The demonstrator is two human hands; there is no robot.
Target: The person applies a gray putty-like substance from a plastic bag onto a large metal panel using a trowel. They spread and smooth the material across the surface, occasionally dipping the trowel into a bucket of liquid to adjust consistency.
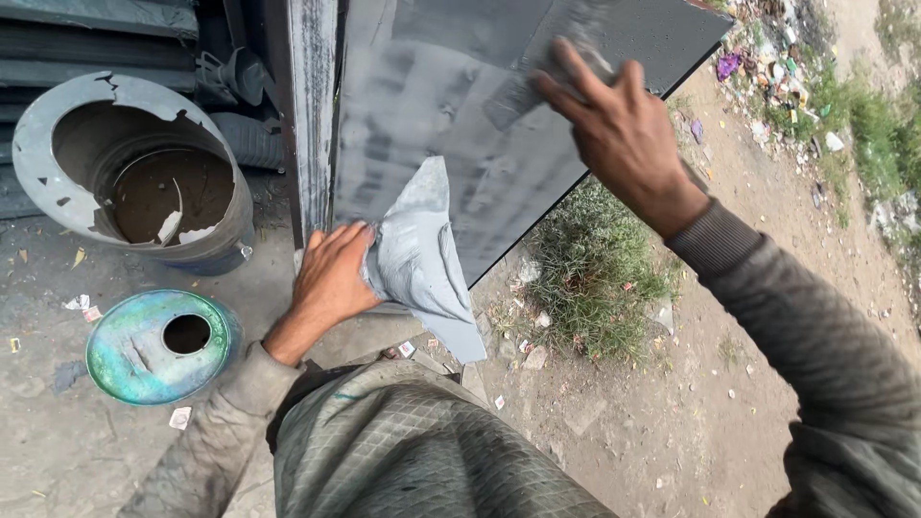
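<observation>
Nearest us, our quilted jacket (413,451) fills the foreground, and just past it our left hand (331,278) is closed on a grey, paint-soaked rag (422,259), pressing it to the lower edge of a dark metal panel (460,105). That panel leans up and away to the right, its long axis running diagonally, streaked with pale grey smears. Farther up, our right hand (614,129) lies flat on the panel with fingers spread, gripping nothing, while two battered paint drums (144,173) stand off to the left.
</observation>
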